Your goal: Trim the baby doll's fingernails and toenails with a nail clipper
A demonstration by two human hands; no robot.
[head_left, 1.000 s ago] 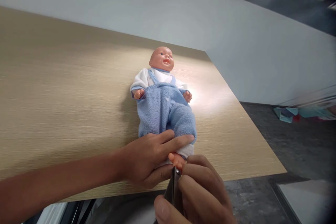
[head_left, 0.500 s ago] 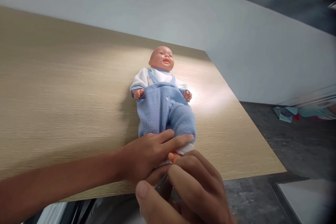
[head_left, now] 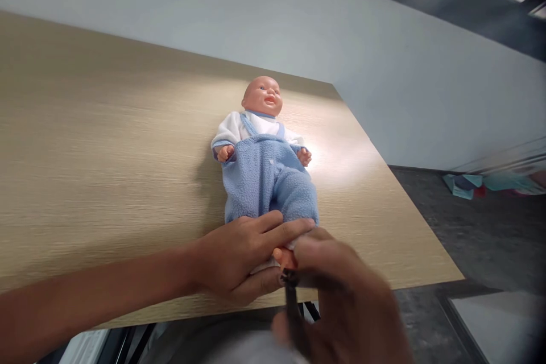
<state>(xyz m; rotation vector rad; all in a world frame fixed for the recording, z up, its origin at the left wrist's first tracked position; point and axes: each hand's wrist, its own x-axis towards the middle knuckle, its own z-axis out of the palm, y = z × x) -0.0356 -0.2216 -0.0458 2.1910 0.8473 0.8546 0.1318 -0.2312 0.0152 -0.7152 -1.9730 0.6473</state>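
A baby doll (head_left: 264,176) in a white shirt and blue fleece overalls lies face up on the wooden table (head_left: 106,153). My left hand (head_left: 245,250) rests over the doll's lower legs, its fingers spread and pressing on the overalls. Just right of it, my right hand (head_left: 350,296) is blurred by motion and curled round a dark, narrow tool (head_left: 294,313). The tool's tip is at the doll's orange-pink foot (head_left: 286,257); its exact kind is hard to make out.
Behind the table stands a pale wall (head_left: 213,5). The table's right edge slants toward me above a dark grey floor (head_left: 447,227). Light blue and red items (head_left: 467,185) lie on the floor at far right.
My right hand has shifted right and turned, so more of the dark tool shows, with its tip at the doll's foot. My left hand and the doll have hardly moved.
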